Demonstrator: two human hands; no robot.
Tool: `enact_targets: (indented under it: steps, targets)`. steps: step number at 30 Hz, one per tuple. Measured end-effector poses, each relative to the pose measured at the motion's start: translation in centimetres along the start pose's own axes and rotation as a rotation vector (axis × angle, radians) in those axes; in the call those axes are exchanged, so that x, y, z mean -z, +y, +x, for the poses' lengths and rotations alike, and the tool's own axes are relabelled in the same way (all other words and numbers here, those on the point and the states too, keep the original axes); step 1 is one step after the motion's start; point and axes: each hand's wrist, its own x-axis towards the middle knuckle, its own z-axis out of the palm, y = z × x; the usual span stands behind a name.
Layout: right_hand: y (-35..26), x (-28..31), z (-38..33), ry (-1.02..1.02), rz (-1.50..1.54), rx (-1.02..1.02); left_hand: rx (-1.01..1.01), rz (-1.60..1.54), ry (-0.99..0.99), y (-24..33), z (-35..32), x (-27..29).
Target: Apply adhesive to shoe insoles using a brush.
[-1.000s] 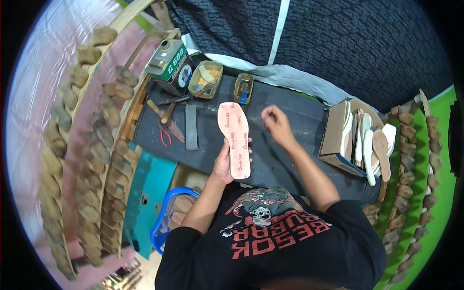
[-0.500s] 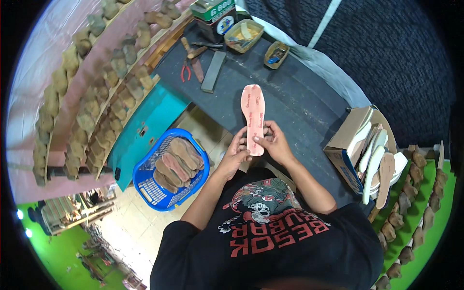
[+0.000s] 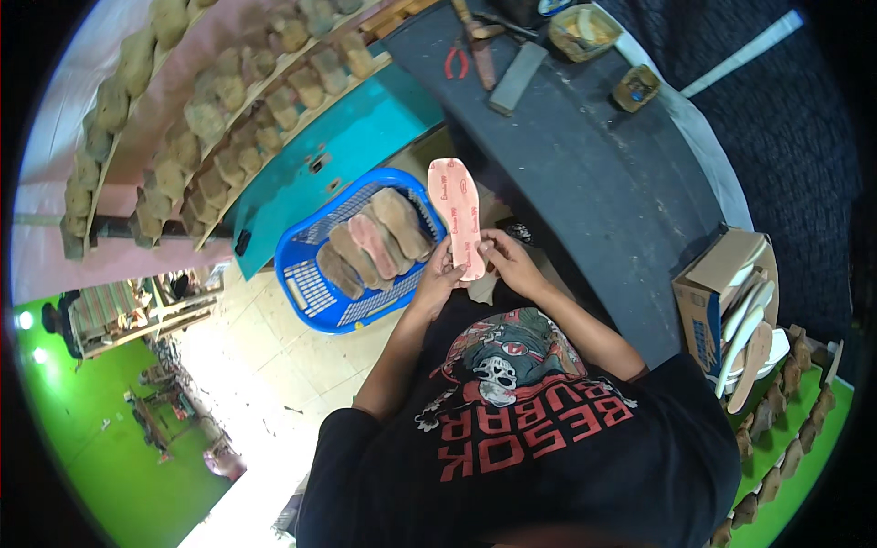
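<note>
A pale pink insole [image 3: 454, 201] with red print stands out from my hands, its wide end pointing away from me. My left hand [image 3: 438, 281] grips the narrow end from the left, thumb on the face. At the same end, my right hand [image 3: 508, 262] pinches the right edge. Just left of the insole is a blue plastic basket [image 3: 301, 315] holding several brown shoe lasts [image 3: 398, 219] and a pinkish one [image 3: 372, 245].
A dark workbench [image 3: 585, 173] curves along the right, bearing red-handled pliers [image 3: 456, 63], a grey block [image 3: 519, 79] and small tubs [image 3: 636, 89]. At its right end a cardboard box [image 3: 703, 292] holds several soles. Racks of shoe lasts [image 3: 219, 87] line the left wall.
The view has turned toward the left. The insole and both hands have shifted from over the bench edge to beside the blue basket; both hands still hold the insole.
</note>
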Motion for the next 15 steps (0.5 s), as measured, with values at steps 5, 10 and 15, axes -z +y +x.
enact_targets:
  steps: [5, 10, 15]
  targets:
    - [5.6, -5.4, 3.7, -0.321, -0.240, -0.342, 0.007, -0.001, 0.206, -3.0, -1.7, 10.9]
    - [8.4, -15.1, 8.3, -0.424, -0.123, -0.393, 0.078, -0.046, 0.317, -4.5, -3.3, 18.0]
    - [15.6, -25.0, 11.4, -0.526, -0.066, -0.513, 0.092, -0.166, 0.540, -10.5, -4.4, 25.7]
